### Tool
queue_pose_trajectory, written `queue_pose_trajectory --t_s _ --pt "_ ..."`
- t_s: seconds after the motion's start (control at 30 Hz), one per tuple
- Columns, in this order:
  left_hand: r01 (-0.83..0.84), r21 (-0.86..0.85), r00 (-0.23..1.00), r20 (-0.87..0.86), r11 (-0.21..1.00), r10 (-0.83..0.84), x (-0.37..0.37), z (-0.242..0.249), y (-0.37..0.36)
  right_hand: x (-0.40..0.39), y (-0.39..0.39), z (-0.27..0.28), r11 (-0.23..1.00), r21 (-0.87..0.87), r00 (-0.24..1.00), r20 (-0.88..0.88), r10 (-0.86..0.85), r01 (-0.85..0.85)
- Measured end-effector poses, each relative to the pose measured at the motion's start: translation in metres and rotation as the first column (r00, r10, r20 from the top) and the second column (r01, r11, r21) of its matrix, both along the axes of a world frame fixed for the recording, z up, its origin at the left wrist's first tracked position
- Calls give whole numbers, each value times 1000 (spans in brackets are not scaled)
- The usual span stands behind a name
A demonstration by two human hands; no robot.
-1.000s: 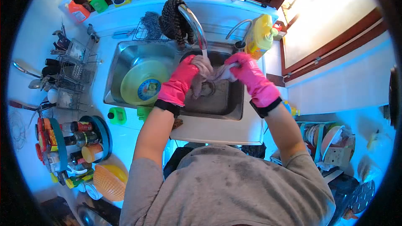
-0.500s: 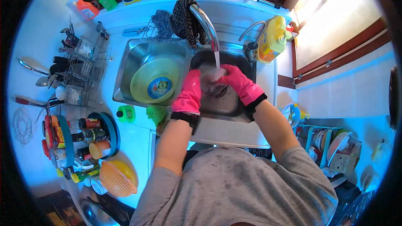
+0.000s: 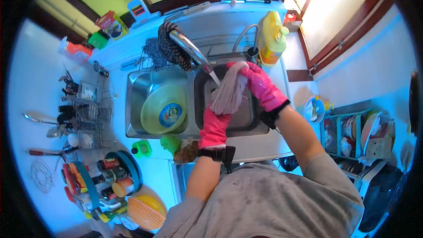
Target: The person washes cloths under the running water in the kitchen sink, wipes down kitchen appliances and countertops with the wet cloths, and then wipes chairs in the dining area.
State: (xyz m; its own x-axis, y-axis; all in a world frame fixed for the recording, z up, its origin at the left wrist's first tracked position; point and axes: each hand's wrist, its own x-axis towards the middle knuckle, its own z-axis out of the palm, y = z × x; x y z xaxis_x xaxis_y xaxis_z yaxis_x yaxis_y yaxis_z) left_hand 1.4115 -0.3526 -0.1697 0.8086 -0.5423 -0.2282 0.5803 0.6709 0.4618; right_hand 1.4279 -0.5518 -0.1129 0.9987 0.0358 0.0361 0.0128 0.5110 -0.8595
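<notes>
While water runs from the faucet (image 3: 191, 50) just beside them, the left hand (image 3: 216, 128) and right hand (image 3: 260, 86) grip the wet grayish-pink cloth (image 3: 230, 91) between them.

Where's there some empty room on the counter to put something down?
One bare strip of counter lies between the right basin and the grey shirt. Another patch lies between the green bottle and the orange colander. The window ledge and spice rack look crowded.
</notes>
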Motion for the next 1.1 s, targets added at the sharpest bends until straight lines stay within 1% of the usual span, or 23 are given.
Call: queue_pose_trajectory --t_s 0.03,0.07,0.1,0.13,0.2,0.23,0.27,0.3,0.33,0.43,0.5,0.53,0.57,0.6,0.63,0.73,0.77,0.83,0.93,0.97,1.03,1.07,1.1 --pt "-52 -88 989 -144 995 39 -2 10 3 9 1 -21 985 10 982 -86 -170 172" --pt "-69 174 980 198 982 34 -6 18 2 2 12 -22 970 -176 962 -187 -199 166" --pt "-62 182 976 215 981 22 -4 18 2 19 11 -86 983 -181 985 -161 -70 40" --pt "-134 438 869 484 889 -108 0 13 2 11 28 -80 975 222 961 -272 38 25" --pt "-279 621 679 667 733 -306 6 21 2 -5 57 -58 805 592 932 -316 180 46" --pt "-19 358 853 493 933 -172 3 36 3 -10 64 -49 797 598 916 -364 170 89" --pt "142 -24 963 234 990 -133 0 50 3 -9 63 -47 791 602 906 -388 168 112" --pt "160 -427 979 -49 890 -200 -2 57 4 -9 63 -45 784 606 896 -412 165 134" --pt "160 -418 978 -52 894 -200 -3 57 6 -3 58 -44 917 377 950 -311 -6 129" --pt "106 216 968 201 971 -151 -1 57 7 27 40 -37 987 160 992 -115 44 -26" --pt "-42 581 913 353 813 -205 1 56 5 34 37 -38 996 -90 991 -130 -27 15" --pt "-42 584 914 350 811 -205 8 49 3 41 36 -55 999 -24 993 -116 21 -24" --pt "-154 811 725 481 564 -494 22 36 -1 55 31 -87 999 -23 993 -116 20 -23" --pt "-240 874 605 475 423 -639 33 21 -7 72 23 -124 880 -470 997 -49 56 -73" --pt "-355 889 476 437 289 -763 44 7 -13 78 19 -142 570 -818 993 -8 118 -74" --pt "-335 941 481 216 50 -850 39 -9 -28 44 29 -77 403 -914 991 -100 -87 -57" --pt "-392 862 541 498 321 -678 21 15 -28 38 31 -59 401 -915 991 -97 -93 -52" --pt "-460 702 575 702 543 -420 12 27 -25 28 35 -40 285 -934 950 -269 -160 -217" --pt "48 847 833 259 529 -489 38 21 4 23 25 -39 549 -835 980 -76 -183 38" --pt "225 828 857 83 514 -509 44 18 12 17 19 -36 551 -834 979 -83 -187 34" --pt "388 776 847 -87 498 -525 43 30 14 5 3 -5 970 -240 939 -338 -63 -21" --pt "406 459 912 -148 790 -382 35 39 17 5 4 -24 998 -61 937 -349 -8 -15" --pt "292 76 927 -266 953 -263 29 47 19 6 11 -48 998 -61 938 -347 -11 -10"
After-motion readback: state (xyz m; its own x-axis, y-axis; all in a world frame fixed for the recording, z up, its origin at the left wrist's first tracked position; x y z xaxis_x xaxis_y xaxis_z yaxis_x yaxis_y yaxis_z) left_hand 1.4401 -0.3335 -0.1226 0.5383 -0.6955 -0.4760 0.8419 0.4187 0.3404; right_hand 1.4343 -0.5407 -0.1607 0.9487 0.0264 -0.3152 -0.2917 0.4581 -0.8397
